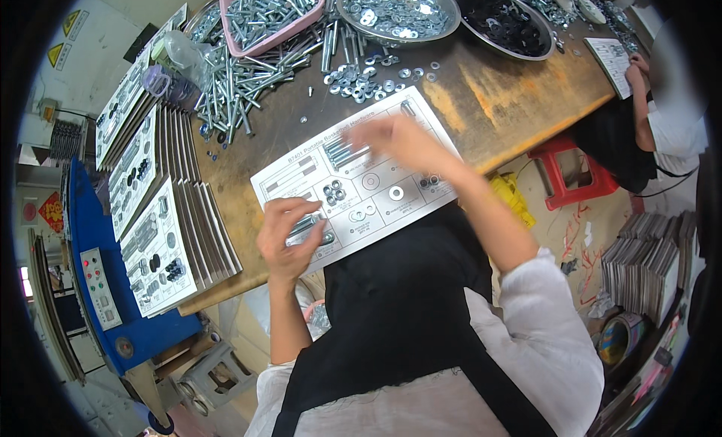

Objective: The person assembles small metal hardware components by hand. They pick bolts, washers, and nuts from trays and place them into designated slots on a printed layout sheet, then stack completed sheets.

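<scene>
A white printed card [432, 121] lies tilted at the table's front edge, bearing small hardware over outlined spaces. My left hand [289, 230] rests at its lower left, thumb and fingers spread around some bolts [302, 228] on the card. My right hand [402, 144], smeared by motion, is over the card's upper middle beside a row of long bolts [338, 153]; its fingertips cannot be made out. Several nuts [334, 192] sit in a cluster between the hands. A flat washer [396, 193] lies to their right. Dark nuts [429, 181] are partly behind my right wrist.
A pink basket of bolts [322, 8], a bowl of silver washers [456, 19] and a bowl of black washers [551, 46] stand behind. Loose bolts [233, 98] and washers [357, 83] lie nearby. Filled cards [162, 249] stack at left. A co-worker's hand [638, 68] holds a card at right.
</scene>
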`<state>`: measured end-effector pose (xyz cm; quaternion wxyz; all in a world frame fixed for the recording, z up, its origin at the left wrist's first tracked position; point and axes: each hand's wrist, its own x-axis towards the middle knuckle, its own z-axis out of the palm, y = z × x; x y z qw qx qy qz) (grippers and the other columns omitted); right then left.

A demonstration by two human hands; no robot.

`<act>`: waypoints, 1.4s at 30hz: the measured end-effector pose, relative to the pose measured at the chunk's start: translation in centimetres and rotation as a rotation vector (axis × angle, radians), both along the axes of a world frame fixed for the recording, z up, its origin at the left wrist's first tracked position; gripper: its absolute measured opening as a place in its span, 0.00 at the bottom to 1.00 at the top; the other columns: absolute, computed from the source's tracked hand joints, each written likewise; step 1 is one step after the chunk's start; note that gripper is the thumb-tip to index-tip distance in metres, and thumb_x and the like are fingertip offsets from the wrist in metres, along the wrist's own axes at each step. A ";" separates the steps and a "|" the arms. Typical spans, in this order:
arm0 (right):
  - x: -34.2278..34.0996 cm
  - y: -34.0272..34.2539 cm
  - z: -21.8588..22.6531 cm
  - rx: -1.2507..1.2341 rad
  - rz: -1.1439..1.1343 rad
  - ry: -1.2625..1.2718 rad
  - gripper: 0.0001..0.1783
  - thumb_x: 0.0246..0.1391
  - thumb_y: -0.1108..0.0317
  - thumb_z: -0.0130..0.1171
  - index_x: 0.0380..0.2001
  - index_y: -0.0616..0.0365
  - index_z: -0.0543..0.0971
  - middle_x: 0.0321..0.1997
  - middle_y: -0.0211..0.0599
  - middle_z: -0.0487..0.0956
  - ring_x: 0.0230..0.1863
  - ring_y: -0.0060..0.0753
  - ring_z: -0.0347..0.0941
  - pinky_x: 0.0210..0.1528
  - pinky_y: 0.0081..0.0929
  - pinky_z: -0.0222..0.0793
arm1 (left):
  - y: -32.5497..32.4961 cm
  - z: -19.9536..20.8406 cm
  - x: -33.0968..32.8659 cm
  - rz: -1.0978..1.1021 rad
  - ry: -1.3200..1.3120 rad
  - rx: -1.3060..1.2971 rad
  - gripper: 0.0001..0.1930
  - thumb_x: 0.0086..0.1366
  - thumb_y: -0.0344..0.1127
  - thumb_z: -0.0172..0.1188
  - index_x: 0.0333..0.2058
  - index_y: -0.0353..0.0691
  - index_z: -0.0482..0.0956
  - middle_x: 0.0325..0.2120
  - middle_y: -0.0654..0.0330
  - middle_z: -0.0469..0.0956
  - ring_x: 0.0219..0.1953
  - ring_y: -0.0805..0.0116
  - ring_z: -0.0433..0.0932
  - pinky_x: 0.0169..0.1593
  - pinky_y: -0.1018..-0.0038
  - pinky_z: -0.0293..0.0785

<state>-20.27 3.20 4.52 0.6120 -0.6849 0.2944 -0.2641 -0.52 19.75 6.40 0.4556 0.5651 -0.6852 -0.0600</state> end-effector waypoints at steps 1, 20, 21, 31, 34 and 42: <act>-1.0 -4.2 0.3 -0.490 -0.173 0.064 0.12 0.60 0.67 0.54 0.41 0.57 0.83 0.46 0.36 0.83 0.36 0.23 0.79 0.41 0.26 0.75 | 0.2 0.3 0.5 0.033 0.011 0.035 0.17 0.43 0.19 0.69 0.36 0.36 0.83 0.31 0.56 0.78 0.35 0.62 0.77 0.40 0.72 0.73; -2.5 -26.9 -5.5 -0.668 -0.306 0.984 0.35 0.38 0.47 0.72 0.54 0.32 0.75 0.53 0.43 0.78 0.56 0.46 0.73 0.58 0.35 0.68 | 2.6 -1.3 4.2 0.211 0.036 0.257 0.13 0.50 0.21 0.66 0.37 0.36 0.82 0.33 0.56 0.78 0.36 0.65 0.77 0.41 0.74 0.73; -3.0 -27.0 -4.9 -0.652 -0.254 0.971 0.33 0.37 0.48 0.73 0.51 0.35 0.77 0.51 0.41 0.79 0.54 0.45 0.74 0.57 0.35 0.69 | 2.2 -1.9 4.2 0.181 -0.041 0.194 0.13 0.50 0.22 0.66 0.38 0.36 0.82 0.33 0.56 0.78 0.35 0.64 0.77 0.41 0.73 0.73; -2.9 -26.4 -4.5 -0.618 -0.381 0.873 0.18 0.33 0.57 0.74 0.33 0.45 0.86 0.36 0.34 0.84 0.40 0.38 0.80 0.44 0.32 0.74 | 1.8 -1.2 2.7 0.150 -0.023 0.250 0.13 0.51 0.23 0.67 0.38 0.37 0.82 0.33 0.55 0.77 0.36 0.63 0.77 0.40 0.72 0.73; -3.2 -26.9 -4.6 -0.555 -0.397 0.762 0.16 0.34 0.59 0.74 0.32 0.44 0.87 0.34 0.32 0.85 0.36 0.35 0.81 0.42 0.31 0.75 | 2.8 -2.0 3.4 0.162 -0.064 0.267 0.12 0.52 0.23 0.66 0.38 0.36 0.82 0.33 0.56 0.77 0.35 0.64 0.76 0.39 0.72 0.72; -4.4 -27.7 -3.5 0.743 -0.514 -0.629 0.13 0.59 0.68 0.58 0.45 0.63 0.74 0.41 0.40 0.76 0.43 0.38 0.74 0.51 0.34 0.78 | 3.7 -1.8 3.5 0.219 -0.062 0.327 0.12 0.53 0.22 0.66 0.37 0.36 0.82 0.33 0.56 0.78 0.36 0.65 0.78 0.41 0.73 0.73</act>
